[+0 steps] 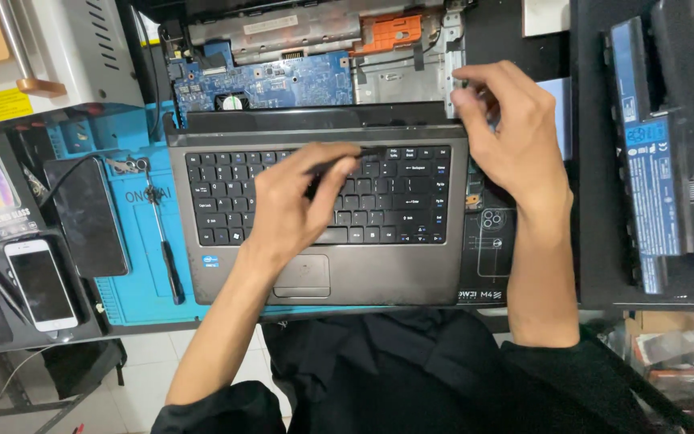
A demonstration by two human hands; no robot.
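Note:
A grey laptop top cover (226,277) with a black keyboard (399,189) and a touchpad lies slid toward me over the opened laptop base. Behind it the blue mainboard (283,84) and a bare metal bay (399,76) show. My left hand (291,205) rests over the keys and grips a thin black tool (363,151) that points right along the top key row. My right hand (508,133) pinches the back right corner of the laptop by its silver hinge bracket (451,76).
A blue work mat (134,277) holds a black screwdriver (166,237) and tweezers. Left of it lie a black phone (86,217) and a white phone (39,283). A laptop battery (648,185) lies at the right. A white box stands at the back left.

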